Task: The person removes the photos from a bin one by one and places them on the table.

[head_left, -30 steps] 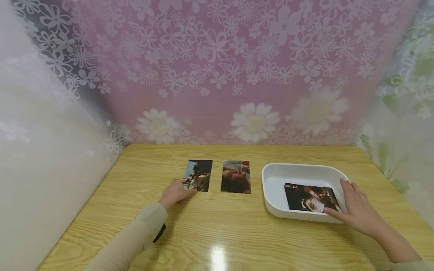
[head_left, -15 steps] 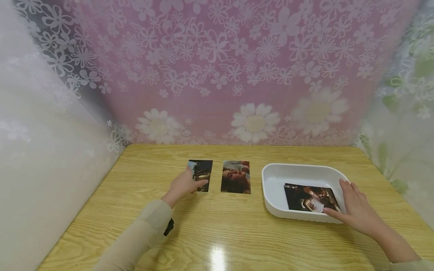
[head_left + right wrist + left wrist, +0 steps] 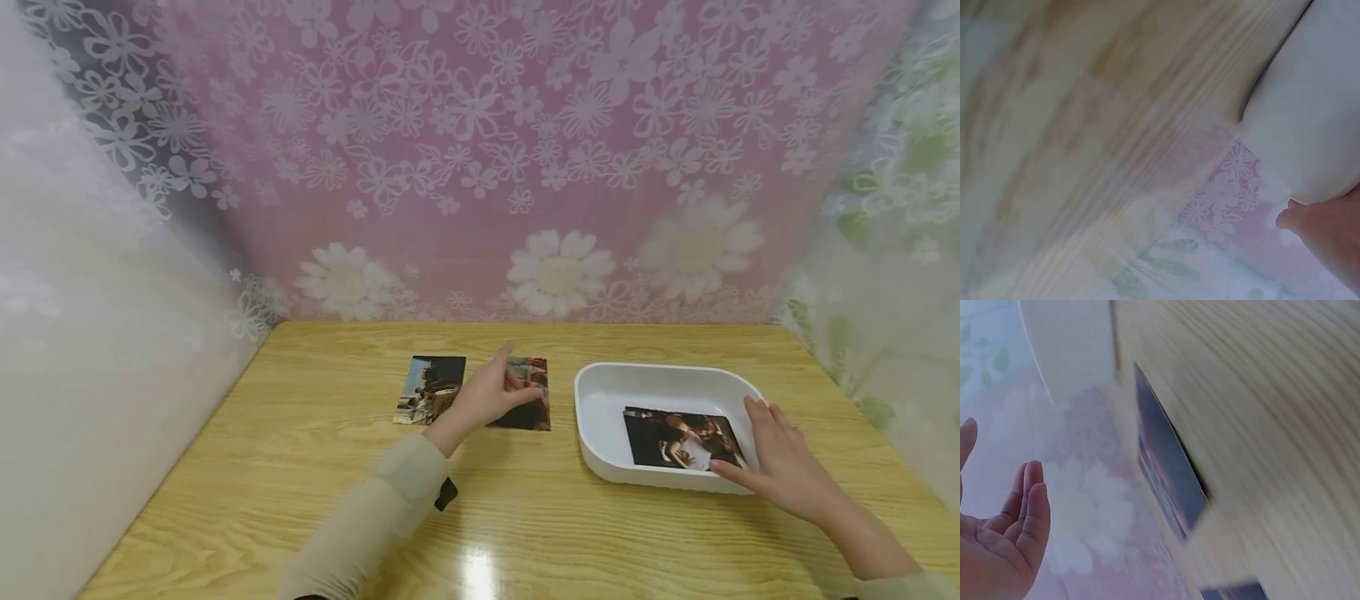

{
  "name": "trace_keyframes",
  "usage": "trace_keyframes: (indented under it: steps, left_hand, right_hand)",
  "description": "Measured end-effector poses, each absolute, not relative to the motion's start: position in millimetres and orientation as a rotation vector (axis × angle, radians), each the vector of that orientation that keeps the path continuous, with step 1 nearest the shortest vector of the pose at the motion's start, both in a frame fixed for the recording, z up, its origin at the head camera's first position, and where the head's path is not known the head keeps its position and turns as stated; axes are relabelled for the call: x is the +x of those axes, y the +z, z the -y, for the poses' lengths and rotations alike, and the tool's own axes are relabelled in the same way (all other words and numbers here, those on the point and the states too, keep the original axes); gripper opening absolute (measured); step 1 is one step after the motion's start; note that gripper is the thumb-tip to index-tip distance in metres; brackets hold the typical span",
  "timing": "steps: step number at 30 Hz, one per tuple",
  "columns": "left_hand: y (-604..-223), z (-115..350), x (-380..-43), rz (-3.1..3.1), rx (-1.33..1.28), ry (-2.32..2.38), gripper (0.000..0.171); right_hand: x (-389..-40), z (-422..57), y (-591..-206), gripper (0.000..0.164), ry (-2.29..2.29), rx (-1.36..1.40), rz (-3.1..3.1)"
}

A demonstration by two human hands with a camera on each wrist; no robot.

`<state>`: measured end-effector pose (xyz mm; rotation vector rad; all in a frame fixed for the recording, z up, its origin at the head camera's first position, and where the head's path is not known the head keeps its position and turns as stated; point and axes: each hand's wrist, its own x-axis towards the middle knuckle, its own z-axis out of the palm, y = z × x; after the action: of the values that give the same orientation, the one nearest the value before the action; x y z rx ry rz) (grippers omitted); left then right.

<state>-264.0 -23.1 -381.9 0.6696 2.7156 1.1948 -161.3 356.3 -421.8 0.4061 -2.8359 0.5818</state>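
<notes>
1. The left hand (image 3: 489, 393) reaches over the middle photo (image 3: 529, 400), which lies flat on the wooden table (image 3: 300, 467) between the left photo and the tray.
2. Its fingers (image 3: 501, 367) are relaxed and loosely spread, and the thumb points right across the photo's face. From the head view I cannot tell whether the hand touches the photo or hangs just above it.
3. In the left wrist view the palm (image 3: 997, 544) is open and holds nothing; the fingers are nearly straight. A dark photo (image 3: 1169, 465) shows edge-on on the table, blurred.
4. The left photo (image 3: 429, 389) lies flat just left of the left hand, apart from the middle photo.
5. A white tray (image 3: 600, 392) stands on the right part of the table, near the middle photo but not touching it.
6. A third dark photo (image 3: 675, 437) lies flat inside the tray, toward its near right side.
7. The right hand (image 3: 780, 463) rests on the tray's near right corner, fingers straight and slightly spread. A fingertip lies at the corner of the photo in the tray.
8. In the right wrist view only a bit of the hand (image 3: 1325, 228) shows against the tray's white wall (image 3: 1310, 106); the rest is blurred.
9. A pink flowered backdrop (image 3: 480, 150) rises behind the far edge of the table.
</notes>
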Motion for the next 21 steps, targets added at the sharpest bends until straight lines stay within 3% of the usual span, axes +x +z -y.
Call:
trace_keyframes:
  steps: [12, 21]
  left_hand:
    - [-378.9, -55.8, -256.7, -2.506, 0.892, 1.377, 0.089]
    - [-385.2, -95.5, -255.2, -2.542, 1.025, 1.189, 0.092]
  right_hand:
    - [-160.1, -356.0, -420.3, 0.102, 0.58, 0.399, 2.834]
    - [-157.8, -356.3, -420.9, 0.102, 0.589, 0.381, 2.841]
